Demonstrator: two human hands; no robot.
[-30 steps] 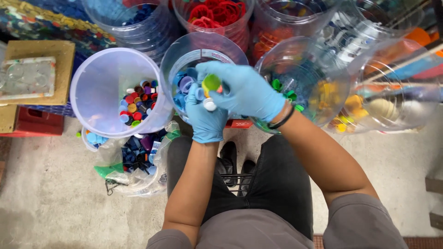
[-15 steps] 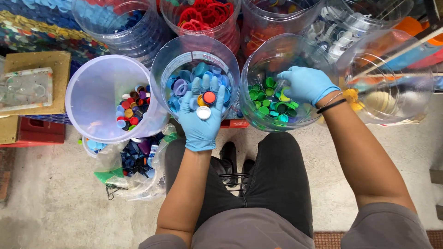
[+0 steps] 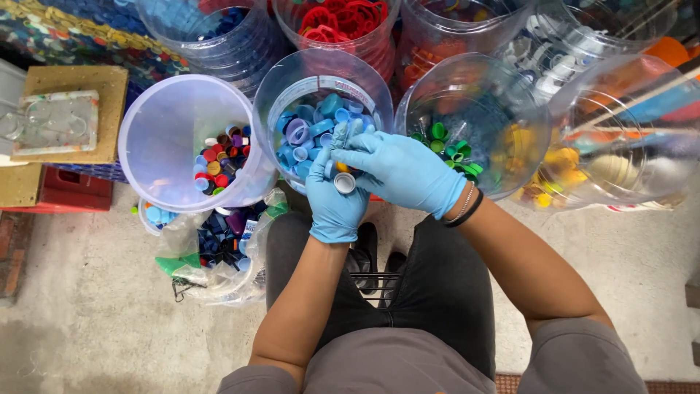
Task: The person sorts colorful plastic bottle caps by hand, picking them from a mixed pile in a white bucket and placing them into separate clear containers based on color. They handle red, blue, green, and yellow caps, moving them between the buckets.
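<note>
**Gloved hands meet out front**

Both forearms reach forward, bare to the elbow. The left hand point(image 3: 334, 198) sits palm up, cupped, in a blue glove. The right hand point(image 3: 405, 172), gloved too, crosses over it, fingers point(image 3: 355, 157) pinching down into the left palm.

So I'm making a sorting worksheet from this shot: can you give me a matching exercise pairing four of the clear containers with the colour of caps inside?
Containers:
1. container under the gloved hands
2. container just right of the hands
3. white-looking tub on the left
4. container at top centre

Contents:
a. green caps
b. red rings and caps
c. blue caps
d. mixed caps of red, blue and orange

Pairs: 1-c, 2-a, 3-d, 4-b
</note>
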